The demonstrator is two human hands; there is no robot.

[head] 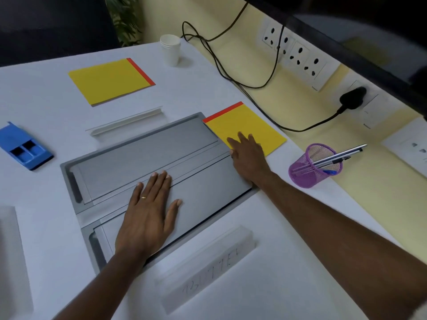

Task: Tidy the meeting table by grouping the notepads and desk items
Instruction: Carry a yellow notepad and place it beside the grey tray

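Observation:
Two yellow notepads with red binding strips lie on the white table: one at the far left point(108, 80), one at the right point(249, 125) beside the grey hatch. My right hand point(248, 155) lies flat with its fingers spread on the near edge of the right notepad, holding nothing. My left hand point(150, 211) rests palm down, fingers apart, on the grey table hatch point(147, 148). A purple mesh pen cup point(312, 167) with several pens stands at the right. A blue plastic desk item point(24, 146) lies at the left.
A stack of white paper cups point(171, 50) stands at the back. Clear acrylic name holders lie near the front point(208, 266), behind the hatch point(127, 122) and at the left edge point(11, 255). Black cables point(231, 75) run to wall sockets point(295, 54) at the right.

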